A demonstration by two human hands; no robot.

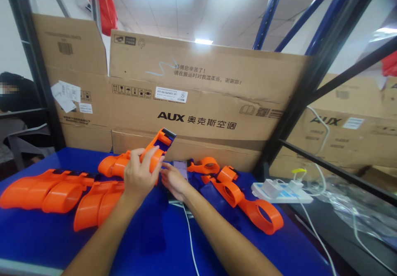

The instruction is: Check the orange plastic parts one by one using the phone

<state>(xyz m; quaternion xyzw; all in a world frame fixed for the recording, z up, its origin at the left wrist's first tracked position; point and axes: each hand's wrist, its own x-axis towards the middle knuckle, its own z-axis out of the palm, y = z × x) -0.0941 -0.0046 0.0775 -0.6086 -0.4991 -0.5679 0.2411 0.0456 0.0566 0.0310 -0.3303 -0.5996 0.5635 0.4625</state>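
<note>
My left hand (141,174) is closed around an orange plastic tape dispenser (157,155), lifted above the blue table with its black-edged end pointing up and to the right. Close beside its lower right side is my right hand (174,181), fingers loosely bent and slightly apart; whether they touch the dispenser I cannot tell. Behind my right hand lies a phone (180,168) with a lit screen, partly covered. More orange dispensers lie to the left, among them a row (46,191) at the far left and a group (101,203) partly hidden by my left forearm.
Several loose orange dispensers (262,216) lie on the right of the blue table (149,243). A white cable (190,238) runs toward me between my forearms. A power strip (281,191) sits by the black rack post. A cardboard sheet (198,102) stands behind; a person (18,98) is at far left.
</note>
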